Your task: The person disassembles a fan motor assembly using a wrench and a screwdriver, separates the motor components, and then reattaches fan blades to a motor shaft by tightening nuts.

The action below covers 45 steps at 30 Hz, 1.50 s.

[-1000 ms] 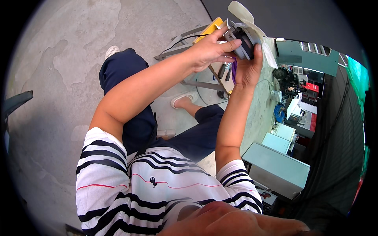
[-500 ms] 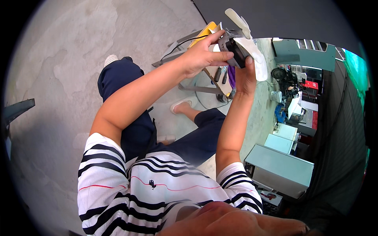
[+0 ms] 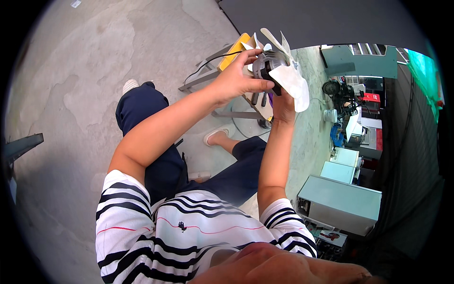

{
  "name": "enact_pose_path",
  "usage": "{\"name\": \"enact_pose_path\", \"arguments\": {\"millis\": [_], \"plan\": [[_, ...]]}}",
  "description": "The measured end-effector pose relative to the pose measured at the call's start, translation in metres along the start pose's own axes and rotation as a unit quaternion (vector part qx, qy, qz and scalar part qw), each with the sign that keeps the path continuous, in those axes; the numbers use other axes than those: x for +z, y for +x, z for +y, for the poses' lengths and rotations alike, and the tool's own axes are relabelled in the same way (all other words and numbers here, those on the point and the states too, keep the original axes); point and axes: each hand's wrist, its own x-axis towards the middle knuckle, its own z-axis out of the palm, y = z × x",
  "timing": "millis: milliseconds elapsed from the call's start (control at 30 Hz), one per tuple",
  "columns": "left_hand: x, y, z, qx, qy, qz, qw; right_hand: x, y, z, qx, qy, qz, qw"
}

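Observation:
A small fan motor (image 3: 266, 69) with a dark body and metal casing is held up in front of me. White fan blades (image 3: 289, 78) are attached to its right side. My left hand (image 3: 236, 79) grips the motor from the left, thumb along the near side and fingers over the far side. From below, my right hand (image 3: 284, 108) holds the motor; its fingers are mostly hidden behind the motor and a blade. More white blades (image 3: 254, 43) show just behind the motor, close to a yellow piece (image 3: 235, 53).
A low metal-framed stand (image 3: 201, 81) with dark-handled tools (image 3: 255, 98) is beyond my hands. A black cable (image 3: 208, 61) runs over it. A grey panel (image 3: 321, 21) spans the top right. White cabinets (image 3: 338, 201) and a bucket (image 3: 330, 115) stand at right.
Both hands have brought the motor slightly left and lower. The blades have turned to a different angle, and my right thumb has gone out of sight behind the motor.

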Motion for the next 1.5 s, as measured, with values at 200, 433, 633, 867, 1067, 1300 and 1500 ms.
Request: {"name": "enact_pose_path", "arguments": {"millis": [200,433,633,867,1067,1300,1500], "plan": [[-0.003,0.0,-0.006,-0.018,-0.018,-0.008,1.0,0.022,-0.003,-0.012,-0.013,0.0,0.001,1.0],[0.002,-0.002,-0.008,-0.045,-0.074,0.001,0.996,0.034,0.003,-0.034,-0.011,-0.02,0.008,1.0],[-0.002,0.0,-0.004,-0.095,-0.108,-0.039,0.989,0.033,0.012,-0.042,-0.036,0.005,-0.006,0.999],[-0.003,0.003,-0.003,-0.109,-0.15,-0.04,0.982,0.025,0.014,-0.035,-0.051,0.073,-0.012,0.996],[-0.005,0.002,0.001,-0.12,-0.153,-0.044,0.98,0.022,0.009,-0.025,-0.035,0.065,-0.031,0.997],[-0.01,0.002,0.006,-0.111,-0.114,-0.057,0.986,0.037,0.005,-0.018,-0.009,0.087,-0.034,0.996],[-0.012,0.004,0.007,-0.116,-0.109,-0.072,0.985,0.032,0.007,-0.008,0.028,0.071,-0.047,0.996]]}}
